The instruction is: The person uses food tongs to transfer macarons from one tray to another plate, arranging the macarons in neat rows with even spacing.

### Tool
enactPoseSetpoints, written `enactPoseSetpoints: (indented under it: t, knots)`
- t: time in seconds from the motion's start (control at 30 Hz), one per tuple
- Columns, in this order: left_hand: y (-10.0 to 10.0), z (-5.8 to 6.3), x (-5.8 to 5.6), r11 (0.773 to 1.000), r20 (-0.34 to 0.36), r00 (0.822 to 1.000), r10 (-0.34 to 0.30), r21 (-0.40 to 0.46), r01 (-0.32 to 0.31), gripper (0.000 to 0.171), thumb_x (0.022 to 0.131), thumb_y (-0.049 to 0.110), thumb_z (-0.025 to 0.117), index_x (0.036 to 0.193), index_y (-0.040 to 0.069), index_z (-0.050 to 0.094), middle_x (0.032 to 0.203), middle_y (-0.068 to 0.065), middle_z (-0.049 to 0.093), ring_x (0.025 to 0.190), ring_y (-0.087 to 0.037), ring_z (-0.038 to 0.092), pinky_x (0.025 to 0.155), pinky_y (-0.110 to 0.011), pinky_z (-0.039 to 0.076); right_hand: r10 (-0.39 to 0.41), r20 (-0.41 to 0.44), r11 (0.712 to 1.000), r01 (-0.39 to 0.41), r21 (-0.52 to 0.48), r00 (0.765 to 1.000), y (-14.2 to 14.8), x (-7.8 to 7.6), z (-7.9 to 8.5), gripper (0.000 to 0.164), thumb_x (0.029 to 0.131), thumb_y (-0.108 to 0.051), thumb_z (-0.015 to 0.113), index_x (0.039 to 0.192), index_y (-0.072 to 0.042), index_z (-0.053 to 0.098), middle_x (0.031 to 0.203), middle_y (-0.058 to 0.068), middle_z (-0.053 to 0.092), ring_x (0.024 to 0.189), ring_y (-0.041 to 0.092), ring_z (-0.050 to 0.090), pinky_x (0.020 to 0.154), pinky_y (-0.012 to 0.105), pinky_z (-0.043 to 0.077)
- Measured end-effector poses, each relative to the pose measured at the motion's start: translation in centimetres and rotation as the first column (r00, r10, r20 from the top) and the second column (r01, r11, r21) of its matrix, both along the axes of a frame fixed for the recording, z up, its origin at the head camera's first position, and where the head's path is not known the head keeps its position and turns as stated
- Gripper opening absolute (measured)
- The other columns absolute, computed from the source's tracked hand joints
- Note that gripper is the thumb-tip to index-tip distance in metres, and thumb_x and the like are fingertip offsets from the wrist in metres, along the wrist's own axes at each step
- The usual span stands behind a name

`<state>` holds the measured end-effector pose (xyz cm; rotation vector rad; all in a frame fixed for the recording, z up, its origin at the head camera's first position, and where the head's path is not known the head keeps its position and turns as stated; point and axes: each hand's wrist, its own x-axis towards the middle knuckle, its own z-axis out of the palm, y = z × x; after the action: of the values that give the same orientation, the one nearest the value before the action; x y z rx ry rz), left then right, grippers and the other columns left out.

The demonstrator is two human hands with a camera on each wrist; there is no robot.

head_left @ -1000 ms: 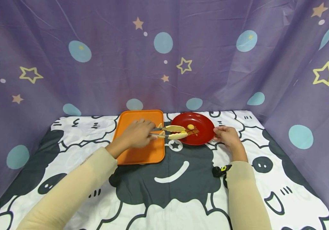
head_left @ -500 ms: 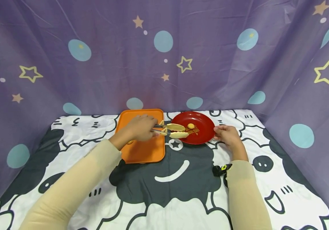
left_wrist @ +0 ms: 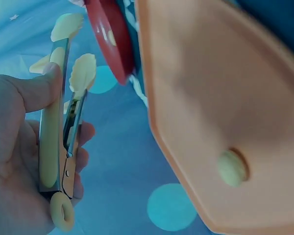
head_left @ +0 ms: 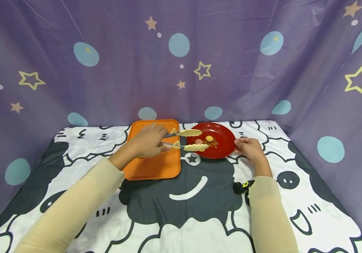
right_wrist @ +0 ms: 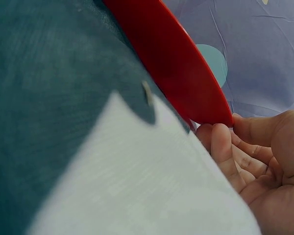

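My left hand [head_left: 149, 141] grips a pair of tongs [left_wrist: 51, 142] with cream tips, whose arms stand spread apart. In the head view the tips overlap the left side of a red plate [head_left: 223, 149]. On that plate lie a small yellow ball [head_left: 209, 138] and a pinkish round piece [head_left: 198, 141], the latter between the tong tips. Another yellow piece is mostly hidden under the nearer tip. My right hand [head_left: 249, 151] pinches the plate's right rim between thumb and fingers. A macaron-like round piece [left_wrist: 232, 168] sits on the orange tray [head_left: 165, 168] beneath my left arm.
A cloth with cartoon sheep print [head_left: 187, 211] covers the table. The tray stands just left of the plate. A purple patterned curtain [head_left: 181, 95] rises right behind both. A small black and yellow object [head_left: 243, 187] is at the right sleeve's cuff.
The tongs have spread wider, and my left hand has shifted slightly left. A pinkish round piece now shows on the plate between the tips. My right hand stays at the rim.
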<state>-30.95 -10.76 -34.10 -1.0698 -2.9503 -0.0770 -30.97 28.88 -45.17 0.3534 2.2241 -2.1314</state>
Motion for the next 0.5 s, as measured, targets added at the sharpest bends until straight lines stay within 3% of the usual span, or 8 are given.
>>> enactPoseSetpoints:
  t: [0.27,0.5]
  knots:
    - [-4.3,-1.1,0.9,0.997,-0.008,0.999,0.05,0.051,-0.05,0.064,0.098,0.045,0.067,0.142,0.0,0.054,0.129,-0.016,0.058,0.112,-0.033,0.05,0.096,-0.053,0.04,-0.008,0.003,1.0,0.008,-0.001,1.0,0.0,-0.2,-0.2,0.034,0.103,-0.009,0.062,0.127,0.014,0.056,0.085,-0.001,0.065,0.07,0.007,0.066,0.07,0.021,0.057]
    - [-8.6,-1.7,1.9,0.994,0.006,0.994,0.105,0.036,-0.105,0.071,0.096,0.047,0.069,0.144,-0.001,0.051,0.123,-0.016,0.058,0.106,-0.034,0.048,0.089,-0.053,0.039,-0.012,0.011,1.0,0.012,-0.003,1.0,0.0,-0.1,0.0,0.033,0.103,-0.009,0.062,0.126,0.014,0.057,0.085,-0.001,0.065,0.07,0.007,0.066,0.07,0.021,0.057]
